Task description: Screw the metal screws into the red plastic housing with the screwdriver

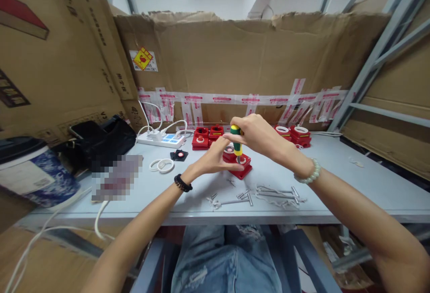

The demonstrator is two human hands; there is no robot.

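My right hand (250, 131) is wrapped round the handle of a green and yellow screwdriver (237, 143), which stands upright with its tip down on a red square part (247, 170). My left hand (215, 157) is at the left side of this red part, with thumb and fingers spread around it and the thumb near the screwdriver's tip. How firmly the left fingers press on the part is partly hidden. Just in front lie small metal screws (231, 182) and T-shaped metal rods (235, 200) with white cord.
Behind are more red parts (200, 140) and a red pair (300, 135) at right. White rings (165, 165), a black piece (179, 155), a power strip (161, 140), a black bag (110, 143) and a large cup (36, 174) stand left. Cardboard (255, 55) walls the back.
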